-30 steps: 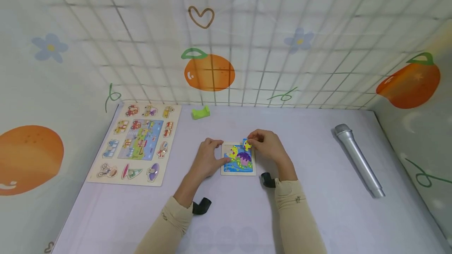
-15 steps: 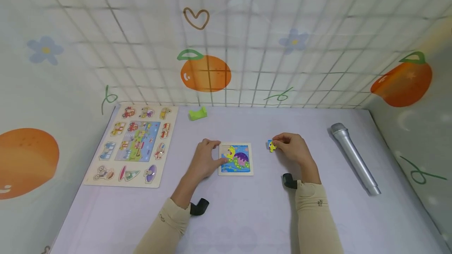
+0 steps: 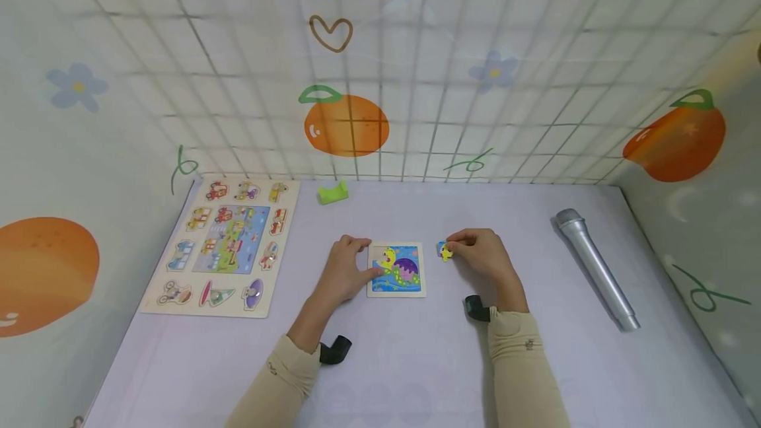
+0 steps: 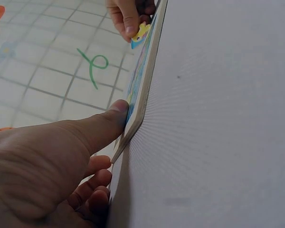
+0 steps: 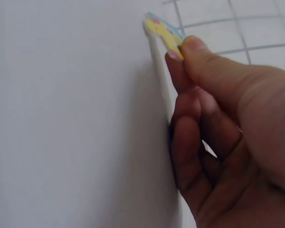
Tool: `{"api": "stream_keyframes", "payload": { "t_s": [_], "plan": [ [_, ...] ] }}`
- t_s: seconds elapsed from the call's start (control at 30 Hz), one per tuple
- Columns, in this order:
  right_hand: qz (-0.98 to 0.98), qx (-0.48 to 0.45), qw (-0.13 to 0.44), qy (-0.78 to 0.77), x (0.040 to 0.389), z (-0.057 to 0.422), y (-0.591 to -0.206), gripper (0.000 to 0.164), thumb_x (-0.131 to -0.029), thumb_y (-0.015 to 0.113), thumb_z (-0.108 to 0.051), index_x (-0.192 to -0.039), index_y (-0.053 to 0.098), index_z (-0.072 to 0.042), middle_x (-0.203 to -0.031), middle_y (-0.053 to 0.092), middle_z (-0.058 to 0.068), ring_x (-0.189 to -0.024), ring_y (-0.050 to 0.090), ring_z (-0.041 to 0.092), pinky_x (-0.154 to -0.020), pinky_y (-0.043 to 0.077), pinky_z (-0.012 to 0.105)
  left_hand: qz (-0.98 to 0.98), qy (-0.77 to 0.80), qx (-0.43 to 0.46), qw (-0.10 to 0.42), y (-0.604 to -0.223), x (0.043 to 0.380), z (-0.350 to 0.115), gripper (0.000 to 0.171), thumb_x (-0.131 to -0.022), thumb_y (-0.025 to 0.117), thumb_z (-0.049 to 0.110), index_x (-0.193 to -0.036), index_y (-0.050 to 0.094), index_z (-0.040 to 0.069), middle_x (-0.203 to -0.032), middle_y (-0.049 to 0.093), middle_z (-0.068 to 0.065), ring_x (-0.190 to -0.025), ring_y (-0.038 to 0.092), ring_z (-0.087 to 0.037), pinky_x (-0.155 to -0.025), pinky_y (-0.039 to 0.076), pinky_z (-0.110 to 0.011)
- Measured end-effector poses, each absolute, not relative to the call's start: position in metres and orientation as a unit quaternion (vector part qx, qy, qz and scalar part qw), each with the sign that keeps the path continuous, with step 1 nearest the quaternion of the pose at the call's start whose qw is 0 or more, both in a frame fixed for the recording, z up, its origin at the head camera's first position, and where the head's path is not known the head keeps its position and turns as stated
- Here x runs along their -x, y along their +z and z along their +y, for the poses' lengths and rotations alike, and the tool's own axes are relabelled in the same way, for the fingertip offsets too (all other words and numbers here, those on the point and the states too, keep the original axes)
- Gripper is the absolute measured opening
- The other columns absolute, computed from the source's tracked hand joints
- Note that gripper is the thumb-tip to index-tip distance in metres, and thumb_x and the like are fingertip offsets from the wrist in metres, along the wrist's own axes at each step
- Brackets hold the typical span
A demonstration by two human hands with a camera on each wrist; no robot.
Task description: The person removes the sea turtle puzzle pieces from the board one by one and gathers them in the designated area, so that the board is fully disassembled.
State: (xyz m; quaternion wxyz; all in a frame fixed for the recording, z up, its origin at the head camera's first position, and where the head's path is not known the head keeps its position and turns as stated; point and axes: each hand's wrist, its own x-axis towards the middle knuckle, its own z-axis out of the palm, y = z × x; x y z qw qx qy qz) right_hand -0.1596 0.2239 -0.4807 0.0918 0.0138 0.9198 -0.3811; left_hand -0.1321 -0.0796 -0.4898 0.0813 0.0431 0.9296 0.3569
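A small square jigsaw puzzle [image 3: 404, 283] with a pale wooden frame lies at the middle of the table; its picture has a yellow and green creature and a purple shell. My left hand [image 3: 343, 268] holds its left side, thumb over the face and index finger at the far left corner. In the left wrist view, the thumb presses the puzzle board [image 4: 143, 88] near its edge. Right of the board, my right hand [image 3: 484, 256] pinches a yellow and blue puzzle piece [image 3: 445, 251] between thumb and finger. The right wrist view shows this piece [image 5: 164, 35] at the fingertips.
A larger wooden puzzle board [image 3: 220, 292] with vehicle pieces lies at the left. Behind the small puzzle sits a light green curved block [image 3: 333, 193]. A silver microphone [image 3: 597, 268] lies at the right. A patterned curtain [image 3: 428, 124] stands along the back edge.
My right hand moved rightward off the puzzle with the piece, then came slightly back to the left. The left hand stays at the board's left side.
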Motion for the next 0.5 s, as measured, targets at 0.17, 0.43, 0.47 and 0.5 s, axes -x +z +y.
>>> {"api": "stream_keyframes", "payload": {
  "t_s": [0.17, 0.43, 0.47, 0.5],
  "plan": [
    [0.919, -0.025, 0.095, -0.381, 0.1596, 0.2183, -0.4805, 0.021, -0.096, 0.072, -0.033, -0.104, 0.080, -0.016, -0.100, 0.077, 0.004, -0.100, 0.062, 0.024, -0.088, 0.047, 0.038, 0.930, 0.357, -0.039, 0.081, -0.4913, 0.1319, -0.0792, 0.069, -0.084, 0.085, 0.033, -0.143, 0.058, 0.012, -0.134, 0.054, -0.011, -0.122, 0.052, -0.027, -0.105, 0.050, -0.044],
    [0.923, -0.046, 0.092, -0.371, 0.1580, 0.2137, -0.4791, 0.017, -0.094, 0.074, -0.032, -0.102, 0.081, -0.018, -0.107, 0.077, 0.006, -0.109, 0.063, 0.028, -0.096, 0.048, 0.046, 0.930, 0.357, -0.043, 0.079, -0.4899, 0.1313, -0.0799, 0.068, -0.084, 0.085, 0.032, -0.142, 0.059, 0.011, -0.133, 0.055, -0.012, -0.123, 0.052, -0.028, -0.107, 0.050, -0.046],
    [0.925, -0.044, 0.090, -0.367, 0.1578, 0.2137, -0.4795, 0.017, -0.094, 0.074, -0.032, -0.101, 0.081, -0.018, -0.106, 0.077, 0.006, -0.108, 0.063, 0.028, -0.095, 0.048, 0.046, 0.929, 0.358, -0.044, 0.079, -0.4898, 0.1314, -0.0798, 0.068, -0.084, 0.085, 0.032, -0.142, 0.058, 0.011, -0.133, 0.055, -0.012, -0.123, 0.052, -0.028, -0.106, 0.050, -0.046],
    [0.927, -0.043, 0.088, -0.363, 0.1576, 0.2135, -0.4798, 0.017, -0.094, 0.074, -0.032, -0.101, 0.081, -0.018, -0.105, 0.077, 0.005, -0.107, 0.063, 0.028, -0.095, 0.048, 0.046, 0.929, 0.358, -0.043, 0.080, -0.4896, 0.1315, -0.0796, 0.068, -0.084, 0.085, 0.032, -0.142, 0.058, 0.011, -0.133, 0.055, -0.012, -0.123, 0.052, -0.028, -0.107, 0.049, -0.046]
  ]
}}
